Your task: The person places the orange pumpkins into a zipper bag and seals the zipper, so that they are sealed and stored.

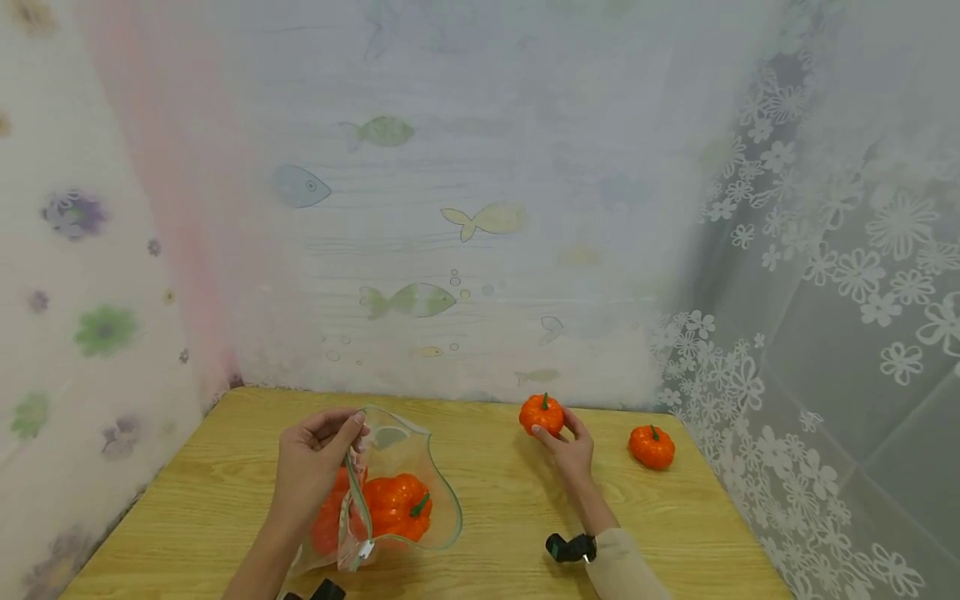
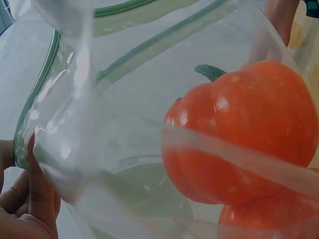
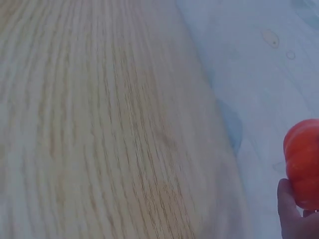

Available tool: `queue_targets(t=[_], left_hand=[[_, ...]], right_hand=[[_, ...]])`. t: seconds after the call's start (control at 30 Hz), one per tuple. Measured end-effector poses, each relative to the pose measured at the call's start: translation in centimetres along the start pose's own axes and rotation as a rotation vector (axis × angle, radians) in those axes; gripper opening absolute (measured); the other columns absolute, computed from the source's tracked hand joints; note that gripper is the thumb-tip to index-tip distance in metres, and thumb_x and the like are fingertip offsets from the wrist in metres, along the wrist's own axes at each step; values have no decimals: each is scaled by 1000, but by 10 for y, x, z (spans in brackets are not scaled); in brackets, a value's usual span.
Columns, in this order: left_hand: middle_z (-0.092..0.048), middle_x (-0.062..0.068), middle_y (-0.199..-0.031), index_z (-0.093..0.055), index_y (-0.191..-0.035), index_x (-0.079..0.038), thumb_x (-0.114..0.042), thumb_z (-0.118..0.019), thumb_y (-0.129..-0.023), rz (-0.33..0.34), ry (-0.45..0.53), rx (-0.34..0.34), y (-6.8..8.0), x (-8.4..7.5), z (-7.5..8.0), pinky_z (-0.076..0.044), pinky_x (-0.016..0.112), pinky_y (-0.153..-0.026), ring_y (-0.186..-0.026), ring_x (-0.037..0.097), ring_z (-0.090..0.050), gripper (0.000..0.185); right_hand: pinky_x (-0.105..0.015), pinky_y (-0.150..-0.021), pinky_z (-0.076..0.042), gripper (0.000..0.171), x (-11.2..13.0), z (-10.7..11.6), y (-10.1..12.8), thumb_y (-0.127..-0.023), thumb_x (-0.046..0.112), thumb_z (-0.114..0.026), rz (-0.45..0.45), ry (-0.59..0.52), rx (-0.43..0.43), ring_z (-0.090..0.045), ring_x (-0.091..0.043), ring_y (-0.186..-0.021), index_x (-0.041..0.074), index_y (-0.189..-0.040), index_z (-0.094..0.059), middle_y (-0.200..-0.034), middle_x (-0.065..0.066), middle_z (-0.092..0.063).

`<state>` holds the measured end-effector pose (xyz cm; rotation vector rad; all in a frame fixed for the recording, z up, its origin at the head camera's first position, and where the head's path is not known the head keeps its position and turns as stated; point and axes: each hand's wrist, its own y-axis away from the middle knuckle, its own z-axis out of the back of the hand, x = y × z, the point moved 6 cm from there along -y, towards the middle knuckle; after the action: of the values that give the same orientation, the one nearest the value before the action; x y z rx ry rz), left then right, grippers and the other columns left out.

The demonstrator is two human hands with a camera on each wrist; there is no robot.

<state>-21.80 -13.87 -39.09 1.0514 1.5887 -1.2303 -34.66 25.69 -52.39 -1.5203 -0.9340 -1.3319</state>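
My left hand pinches the rim of a clear zip bag with a green-edged mouth and a white slider. Inside the bag sit orange mini pumpkins with green stems; one pumpkin shows through the mouth, and the left wrist view has a pumpkin resting against another below it. To the right, my right hand grips a small orange pumpkin between thumb and fingers, raised over the far part of the table. In the right wrist view that pumpkin is cut off by the frame edge.
Another small pumpkin lies on the wood-grain table at the right. Behind the table hangs a pale curtain with fish prints, with patterned sheets at both sides. Black wrist mounts sit on the forearms.
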Motion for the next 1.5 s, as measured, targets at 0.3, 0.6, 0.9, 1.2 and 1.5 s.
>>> queue_targets(t=[0.3, 0.6, 0.9, 1.2, 1.5], left_hand=[[-73, 1, -83, -71, -106, 4, -18, -68, -100, -1, -6, 0, -1, 0, 1, -61, 27, -56, -65, 15, -67, 23], [-73, 1, -82, -71, -105, 4, -18, -68, -100, 0, -7, -3, 0, 0, 1, -61, 27, -55, -64, 14, -66, 23], [-73, 2, -83, -71, -106, 4, -19, -68, -100, 1, -10, 1, 0, 1, 1, -60, 26, -55, -65, 13, -65, 24], [-73, 1, -83, -70, -107, 4, -22, -68, -100, 32, -18, 6, 2, 2, 1, -61, 26, -57, -65, 14, -65, 27], [-73, -1, -83, -69, -108, 5, -22, -67, -101, 14, -51, 5, 1, 3, 2, -60, 25, -59, -68, 13, -66, 28]], right_hand=[[-24, -88, -60, 72, 5, -11, 26, -93, 8, -76, -64, -97, 107, -47, -42, -135, -2, -153, -38, -152, -24, -36], [-27, -89, -60, 70, 13, -17, 47, -92, 9, -77, -64, -97, 148, -49, -38, -132, -1, -152, -42, -151, -25, -40], [-29, -93, -59, 67, 29, -25, 69, -94, 4, -73, -73, -182, 232, -59, -22, -121, 0, -153, -41, -149, -21, -40], [-31, -94, -59, 67, 50, -32, 94, -91, 0, -74, -55, -211, 306, -65, -25, -119, -1, -151, -43, -146, -18, -43], [-32, -95, -59, 71, 75, -38, 116, -87, -4, -77, 64, -260, 385, -66, -19, -117, -6, -149, -41, -143, -11, -48]])
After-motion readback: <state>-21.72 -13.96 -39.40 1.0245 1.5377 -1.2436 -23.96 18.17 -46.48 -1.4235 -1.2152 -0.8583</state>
